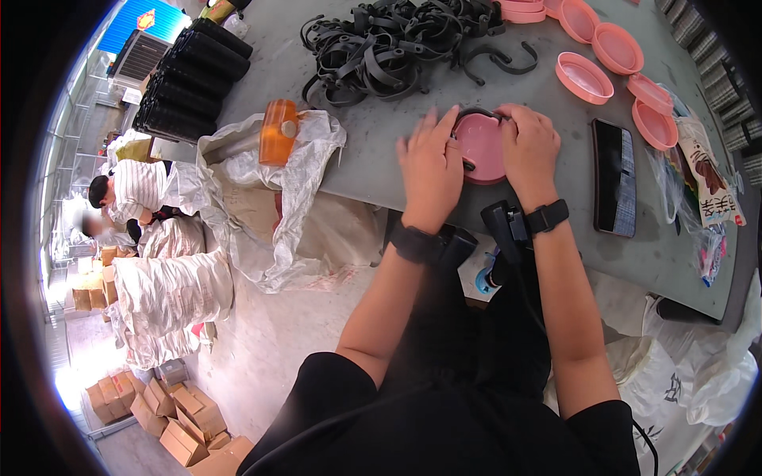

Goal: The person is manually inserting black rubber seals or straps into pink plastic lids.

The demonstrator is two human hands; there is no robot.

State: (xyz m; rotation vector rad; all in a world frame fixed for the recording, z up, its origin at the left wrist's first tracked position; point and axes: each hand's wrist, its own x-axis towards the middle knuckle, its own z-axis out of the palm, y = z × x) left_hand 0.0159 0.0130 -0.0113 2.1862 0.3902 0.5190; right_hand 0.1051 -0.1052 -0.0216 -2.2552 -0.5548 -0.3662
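Note:
A round, shallow pink dish [481,144] lies on the table between my two hands. A dark strap [479,110] curves along its far rim, and one end shows inside the left edge. My left hand [432,166] is closed at the left side, thumb by the strap's end, its outer fingers slightly blurred. My right hand [530,152] is closed over the right rim, fingers bent at the strap's other end. The hands hide parts of the strap and rim. Beyond them sits a tangled pile of dark straps [381,59].
Several pink dishes [584,77] lie at the far right. A phone [614,178] and a snack bag [710,174] are to the right. An orange bottle [278,133] lies on white sacking [317,139] at left, near black rolls [194,79]. Another person [139,190] sits farther left.

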